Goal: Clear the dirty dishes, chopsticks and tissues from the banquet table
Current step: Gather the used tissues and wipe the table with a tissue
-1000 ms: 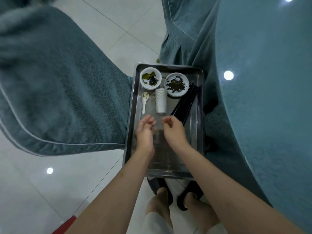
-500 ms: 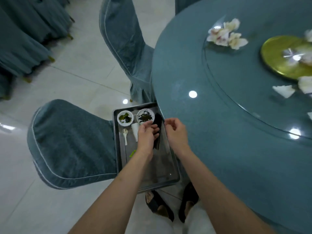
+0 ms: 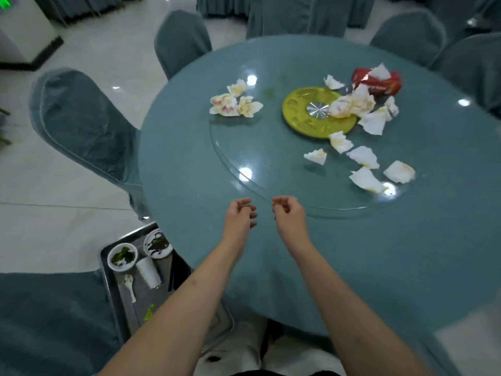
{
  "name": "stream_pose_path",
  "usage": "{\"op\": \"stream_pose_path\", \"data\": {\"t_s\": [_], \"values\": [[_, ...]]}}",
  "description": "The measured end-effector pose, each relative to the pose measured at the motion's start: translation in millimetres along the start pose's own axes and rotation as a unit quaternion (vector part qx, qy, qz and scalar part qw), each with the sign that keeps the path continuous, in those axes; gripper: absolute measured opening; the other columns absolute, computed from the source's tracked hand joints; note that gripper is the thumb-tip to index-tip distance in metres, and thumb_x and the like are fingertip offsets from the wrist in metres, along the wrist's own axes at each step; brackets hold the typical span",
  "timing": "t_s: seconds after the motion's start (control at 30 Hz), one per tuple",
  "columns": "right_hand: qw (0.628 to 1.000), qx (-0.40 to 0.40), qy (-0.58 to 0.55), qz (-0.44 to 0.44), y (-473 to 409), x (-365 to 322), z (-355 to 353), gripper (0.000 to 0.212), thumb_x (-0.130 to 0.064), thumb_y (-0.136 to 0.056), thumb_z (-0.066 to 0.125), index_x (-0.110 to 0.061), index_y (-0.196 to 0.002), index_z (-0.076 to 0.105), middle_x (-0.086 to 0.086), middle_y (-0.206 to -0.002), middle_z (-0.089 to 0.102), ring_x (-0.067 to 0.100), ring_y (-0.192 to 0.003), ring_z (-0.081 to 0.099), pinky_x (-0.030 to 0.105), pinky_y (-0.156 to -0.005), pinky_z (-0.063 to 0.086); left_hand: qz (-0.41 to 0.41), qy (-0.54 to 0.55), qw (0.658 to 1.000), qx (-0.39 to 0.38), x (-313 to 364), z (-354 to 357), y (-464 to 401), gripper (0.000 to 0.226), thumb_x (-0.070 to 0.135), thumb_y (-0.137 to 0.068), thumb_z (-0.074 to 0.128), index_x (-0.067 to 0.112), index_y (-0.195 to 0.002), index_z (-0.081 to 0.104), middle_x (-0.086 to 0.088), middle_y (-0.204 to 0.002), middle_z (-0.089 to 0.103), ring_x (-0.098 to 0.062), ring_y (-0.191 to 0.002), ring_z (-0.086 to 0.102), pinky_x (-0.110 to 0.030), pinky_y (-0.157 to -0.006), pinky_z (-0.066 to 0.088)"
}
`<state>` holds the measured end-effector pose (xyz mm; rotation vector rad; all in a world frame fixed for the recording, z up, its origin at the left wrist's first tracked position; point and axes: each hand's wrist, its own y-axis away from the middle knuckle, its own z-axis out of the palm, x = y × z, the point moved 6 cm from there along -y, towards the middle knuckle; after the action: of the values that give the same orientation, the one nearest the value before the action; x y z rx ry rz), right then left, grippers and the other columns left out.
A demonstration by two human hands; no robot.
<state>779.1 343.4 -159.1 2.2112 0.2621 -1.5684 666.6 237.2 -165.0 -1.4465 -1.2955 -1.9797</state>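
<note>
My left hand (image 3: 240,217) and my right hand (image 3: 288,214) hover side by side over the near part of the round blue table (image 3: 393,253), fingers loosely curled and holding nothing. Several crumpled, stained tissues lie on the glass turntable (image 3: 244,147): one cluster (image 3: 234,103) at the far left, others (image 3: 366,164) scattered to the right. Down at my left, a steel tray (image 3: 108,283) holds two dirty small bowls (image 3: 122,257), stacked white cups (image 3: 148,272), a white spoon (image 3: 129,286) and dark chopsticks (image 3: 173,270).
A yellow disc (image 3: 303,118) marks the turntable's centre, and a red tissue box (image 3: 378,82) stands behind it. Blue-covered chairs (image 3: 86,123) ring the table, one under the tray at my lower left. White tiled floor (image 3: 54,221) lies to the left.
My view has swung up from the tray to the table top. Both hands have left the tray and moved up over the table's near edge, holding nothing.
</note>
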Motion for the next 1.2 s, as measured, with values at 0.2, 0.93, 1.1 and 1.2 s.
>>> {"op": "stream_pose_path", "data": {"t_s": [0.2,0.93,1.1,1.2], "values": [[0.999,0.046,0.011,0.016,-69.8,19.2,-95.0,0.018,-0.008,-0.097,0.056,-0.022,-0.097,0.067,-0.008,-0.093,0.069,0.009,-0.086,0.064,0.021,-0.073,0.049,-0.002,-0.052,0.997,-0.048,0.8,111.8,-22.5,0.03,-0.002,-0.099,0.037,0.014,-0.115,0.057,-0.004,-0.102,0.064,-0.014,-0.084,0.06,-0.026,-0.07,0.049],[0.957,0.059,0.282,-0.026,-228.1,86.0,-234.3,0.03,-0.002,-0.095,0.051,-0.007,-0.12,0.066,0.006,-0.135,0.057,0.024,-0.13,0.048,0.025,-0.097,0.038,-0.033,-0.211,0.972,-0.103,-39.5,277.7,-116.4,0.023,0.009,-0.102,0.048,0.021,-0.12,0.057,0.002,-0.102,0.063,-0.007,-0.079,0.057,-0.021,-0.066,0.045],[0.918,0.003,0.397,0.005,-258.6,105.1,-229.1,0.047,-0.006,-0.097,0.05,-0.013,-0.143,0.055,0.012,-0.154,0.042,0.034,-0.138,0.039,0.042,-0.108,0.039,-0.019,-0.226,0.971,-0.071,-36.1,285.9,-146.8,0.023,0.013,-0.102,0.05,0.019,-0.123,0.057,0.0,-0.111,0.062,-0.008,-0.087,0.058,-0.024,-0.073,0.046],[0.906,0.017,0.422,-0.001,-263.2,118.7,-221.7,0.048,-0.002,-0.094,0.054,-0.013,-0.141,0.058,0.014,-0.15,0.043,0.037,-0.13,0.039,0.043,-0.102,0.043,0.007,-0.237,0.971,-0.043,-31.8,285.7,-165.4,0.025,0.014,-0.101,0.052,0.016,-0.126,0.058,-0.003,-0.117,0.063,-0.012,-0.094,0.059,-0.03,-0.082,0.048]]}}
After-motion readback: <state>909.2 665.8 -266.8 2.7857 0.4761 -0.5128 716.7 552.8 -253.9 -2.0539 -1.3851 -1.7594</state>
